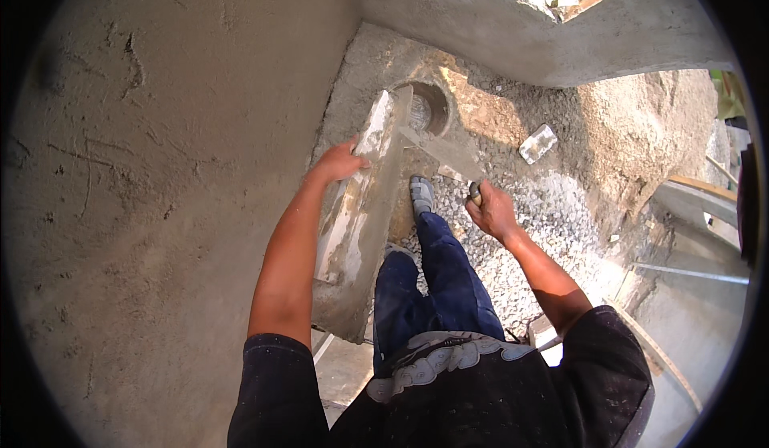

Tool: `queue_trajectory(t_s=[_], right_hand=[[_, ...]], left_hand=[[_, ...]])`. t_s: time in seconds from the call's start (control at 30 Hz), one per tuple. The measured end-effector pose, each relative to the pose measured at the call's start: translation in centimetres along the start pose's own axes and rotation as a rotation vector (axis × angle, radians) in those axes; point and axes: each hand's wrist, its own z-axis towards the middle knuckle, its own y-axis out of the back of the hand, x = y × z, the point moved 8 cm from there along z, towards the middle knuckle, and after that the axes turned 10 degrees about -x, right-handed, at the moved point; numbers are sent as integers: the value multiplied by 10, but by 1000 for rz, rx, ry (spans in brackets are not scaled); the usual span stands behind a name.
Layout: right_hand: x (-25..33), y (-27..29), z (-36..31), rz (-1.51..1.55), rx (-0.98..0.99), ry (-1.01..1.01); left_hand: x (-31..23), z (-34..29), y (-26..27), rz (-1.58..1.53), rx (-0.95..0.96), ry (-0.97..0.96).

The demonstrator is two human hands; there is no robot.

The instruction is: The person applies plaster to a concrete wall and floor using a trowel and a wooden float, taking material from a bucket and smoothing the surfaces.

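My left hand (342,160) grips the upper part of a long wooden board (352,215) with pale patches along its edge. Wet grey mortar coats the face turned toward my right. In my right hand (495,211) is a trowel (445,153), held by its wooden handle. Its blade points up and left, and the tip reaches the board's mortar-covered edge near the top. Whether mortar sits on the blade, I cannot tell. Just beyond the board's top end is a round pipe opening (436,110) in the ground, partly hidden by the board.
A rough plastered wall (160,207) rises close on my left, and a low concrete wall (497,35) crosses the far side. Gravel (553,224) lies around my feet. A whitish block (537,143) rests on the dirt. A large rock (649,127) and concrete steps stand right.
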Motion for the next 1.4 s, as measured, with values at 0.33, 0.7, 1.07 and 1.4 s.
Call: queue_trajectory(t_s=[0.33, 0.7, 1.07, 1.4], right_hand=[[120, 31, -124, 221, 162, 505], [36, -22, -36, 56, 56, 154], [-83, -85, 89, -152, 64, -355], [-68, -7, 63, 88, -241, -381]], left_hand=[[5, 44, 7, -426, -107, 57], [-24, 24, -14, -464, -51, 50], [-10, -28, -22, -431, -45, 18], [-23, -75, 20, -116, -215, -200]])
